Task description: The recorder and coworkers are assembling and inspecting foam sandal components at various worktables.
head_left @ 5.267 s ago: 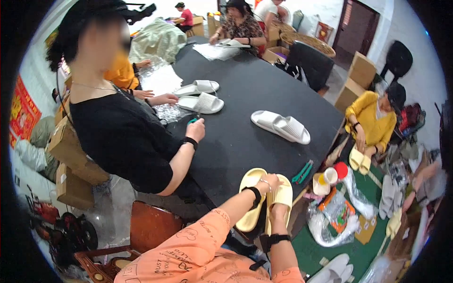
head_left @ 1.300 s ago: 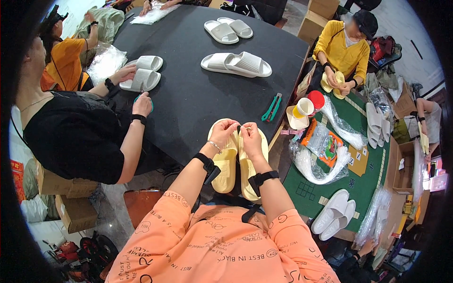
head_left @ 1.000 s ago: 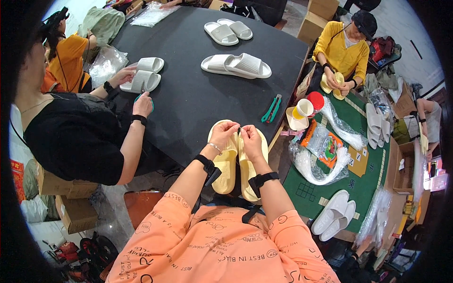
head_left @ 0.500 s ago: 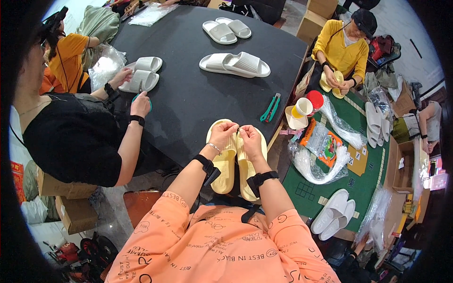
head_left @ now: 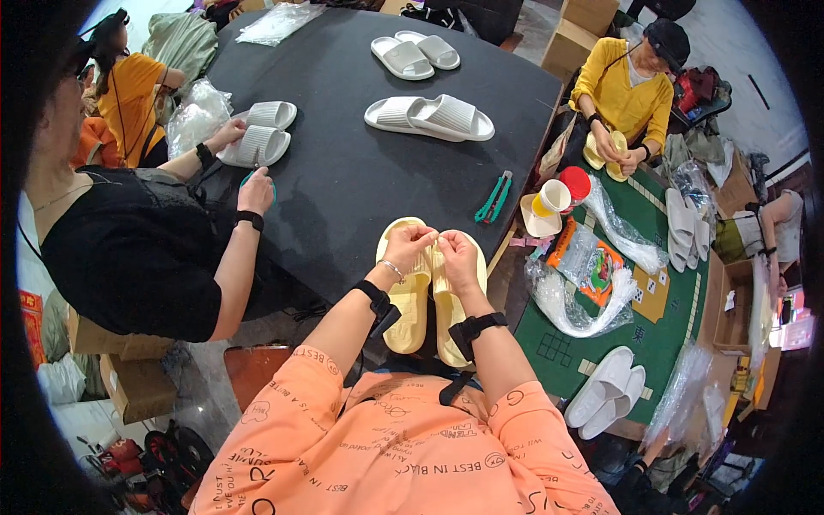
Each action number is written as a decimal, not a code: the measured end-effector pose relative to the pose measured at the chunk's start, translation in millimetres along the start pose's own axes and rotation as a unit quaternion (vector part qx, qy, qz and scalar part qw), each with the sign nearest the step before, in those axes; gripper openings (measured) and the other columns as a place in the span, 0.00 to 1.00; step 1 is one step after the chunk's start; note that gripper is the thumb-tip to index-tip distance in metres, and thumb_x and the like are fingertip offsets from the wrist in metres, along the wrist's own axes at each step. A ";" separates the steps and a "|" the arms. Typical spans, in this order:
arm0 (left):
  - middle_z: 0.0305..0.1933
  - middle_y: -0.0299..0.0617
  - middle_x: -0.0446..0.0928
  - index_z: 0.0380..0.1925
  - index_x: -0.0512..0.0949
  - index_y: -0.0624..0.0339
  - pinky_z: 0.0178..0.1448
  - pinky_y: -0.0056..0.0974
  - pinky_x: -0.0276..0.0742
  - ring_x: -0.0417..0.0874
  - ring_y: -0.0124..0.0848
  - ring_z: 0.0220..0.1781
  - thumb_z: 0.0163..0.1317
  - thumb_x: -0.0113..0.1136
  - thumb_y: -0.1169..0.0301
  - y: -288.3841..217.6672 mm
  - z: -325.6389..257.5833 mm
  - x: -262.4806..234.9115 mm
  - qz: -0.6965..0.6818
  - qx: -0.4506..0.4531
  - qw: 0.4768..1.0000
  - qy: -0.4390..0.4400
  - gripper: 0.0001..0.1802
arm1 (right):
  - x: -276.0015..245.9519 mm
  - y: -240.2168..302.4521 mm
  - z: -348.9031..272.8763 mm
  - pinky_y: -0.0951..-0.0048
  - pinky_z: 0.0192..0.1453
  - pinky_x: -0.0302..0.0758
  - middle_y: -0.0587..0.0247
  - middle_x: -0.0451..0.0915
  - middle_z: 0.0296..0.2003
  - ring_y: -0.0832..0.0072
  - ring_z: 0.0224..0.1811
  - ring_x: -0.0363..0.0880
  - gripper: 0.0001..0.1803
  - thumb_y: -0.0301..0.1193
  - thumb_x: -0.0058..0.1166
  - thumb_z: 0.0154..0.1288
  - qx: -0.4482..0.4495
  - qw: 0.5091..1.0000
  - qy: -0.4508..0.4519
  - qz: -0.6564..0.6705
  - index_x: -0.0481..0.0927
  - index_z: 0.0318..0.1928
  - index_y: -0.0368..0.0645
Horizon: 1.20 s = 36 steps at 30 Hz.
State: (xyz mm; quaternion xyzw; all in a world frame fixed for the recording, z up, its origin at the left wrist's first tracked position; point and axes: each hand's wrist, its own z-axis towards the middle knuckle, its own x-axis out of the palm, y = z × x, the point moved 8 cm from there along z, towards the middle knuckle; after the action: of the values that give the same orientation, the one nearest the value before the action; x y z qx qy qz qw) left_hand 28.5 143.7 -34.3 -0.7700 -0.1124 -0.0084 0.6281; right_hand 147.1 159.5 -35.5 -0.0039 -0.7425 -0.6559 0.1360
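Note:
A pair of pale yellow slippers (head_left: pixel 408 323) lies side by side at the near edge of the black table (head_left: pixel 326 189), soles partly past the edge. Over their ribbed straps, my left hand (head_left: pixel 407 250) and my right hand (head_left: pixel 457 260) meet with fingertips pinched close together. Whatever thin thing may be between those fingers is too small to make out. Both wrists wear black bands. A green-handled cutter (head_left: pixel 493 197) rests on the table beyond my right hand.
Grey slippers (head_left: pixel 429 118) stand farther back. At left a person in black holds scissors by grey slippers (head_left: pixel 257 144). A green table (head_left: pixel 549 343) at right bears bundled white ties (head_left: pixel 592 319), cups (head_left: pixel 551 199) and white slippers (head_left: pixel 605 390); a person in yellow handles yellow slippers (head_left: pixel 616 163).
My hands stay pinched over the yellow slippers, with only slight finger movement. The person in yellow has shifted a hand a little over their slippers.

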 end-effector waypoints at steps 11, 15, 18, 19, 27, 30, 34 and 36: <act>0.28 0.31 0.75 0.31 0.77 0.64 0.34 0.22 0.68 0.72 0.18 0.29 0.52 0.59 0.73 6.1 -4.7 -2.1 -0.048 -0.003 0.999 -0.012 0.07 | -3.1 -3.3 -1.2 0.87 0.27 0.62 0.77 0.69 0.22 0.90 0.23 0.63 0.01 0.23 0.49 0.56 0.010 1.000 -0.008 0.014 0.73 0.28 0.40; 0.28 0.31 0.75 0.29 0.77 0.64 0.33 0.22 0.68 0.72 0.18 0.28 0.52 0.58 0.73 4.9 -1.4 1.3 -0.021 -0.017 1.000 0.001 0.06 | -5.4 -5.2 3.1 0.87 0.26 0.62 0.77 0.69 0.21 0.90 0.22 0.63 0.02 0.23 0.49 0.55 -0.003 1.000 -0.012 0.013 0.73 0.27 0.40; 0.28 0.31 0.75 0.29 0.77 0.64 0.33 0.22 0.68 0.72 0.18 0.28 0.52 0.58 0.73 3.9 1.7 0.5 -0.019 -0.025 0.999 0.013 0.06 | -4.5 -7.7 7.0 0.87 0.26 0.62 0.76 0.69 0.21 0.90 0.23 0.63 0.02 0.23 0.49 0.56 0.011 1.000 -0.016 0.017 0.72 0.27 0.40; 0.27 0.31 0.75 0.29 0.77 0.64 0.33 0.22 0.68 0.72 0.18 0.28 0.51 0.58 0.74 1.8 2.3 -0.7 -0.017 -0.024 0.999 0.023 0.05 | -1.7 -5.9 7.9 0.87 0.26 0.62 0.76 0.69 0.21 0.90 0.23 0.63 0.02 0.23 0.49 0.56 0.010 1.000 -0.013 0.019 0.72 0.27 0.40; 0.29 0.32 0.75 0.26 0.76 0.57 0.39 0.31 0.71 0.73 0.21 0.33 0.53 0.53 0.73 5.6 -5.5 9.4 -0.063 -0.003 0.998 0.001 0.03 | -7.2 8.3 -2.0 0.79 0.36 0.69 0.67 0.74 0.27 0.81 0.31 0.71 0.06 0.29 0.51 0.55 -0.022 0.996 0.012 -0.086 0.74 0.31 0.38; 0.28 0.32 0.73 0.28 0.75 0.61 0.38 0.28 0.69 0.72 0.20 0.32 0.53 0.55 0.71 13.2 -0.9 13.1 0.010 0.038 0.999 0.008 0.05 | -13.7 9.6 -8.5 0.84 0.33 0.67 0.70 0.72 0.25 0.85 0.28 0.68 0.03 0.25 0.48 0.57 -0.019 0.998 0.014 -0.061 0.71 0.30 0.39; 0.27 0.31 0.72 0.30 0.74 0.62 0.37 0.26 0.68 0.70 0.19 0.30 0.54 0.55 0.71 14.5 -0.3 14.2 -0.039 0.021 0.999 -0.010 0.06 | -12.7 2.4 -4.0 0.87 0.30 0.64 0.73 0.71 0.24 0.89 0.25 0.66 0.02 0.24 0.46 0.59 -0.007 1.000 0.003 0.021 0.70 0.30 0.40; 0.27 0.31 0.72 0.30 0.74 0.62 0.36 0.26 0.68 0.70 0.19 0.30 0.54 0.55 0.71 12.6 0.3 9.6 -0.034 0.027 0.999 -0.021 0.06 | -8.6 7.4 -3.7 0.85 0.30 0.65 0.72 0.71 0.23 0.86 0.25 0.66 0.02 0.23 0.46 0.58 -0.011 1.000 -0.009 0.004 0.70 0.29 0.39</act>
State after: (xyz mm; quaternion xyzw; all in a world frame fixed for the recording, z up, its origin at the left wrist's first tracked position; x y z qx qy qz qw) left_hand 40.1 143.2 -45.0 -0.7487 -0.1520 -0.0102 0.6451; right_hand 157.5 158.4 -29.6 -0.0142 -0.7363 -0.6636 0.1317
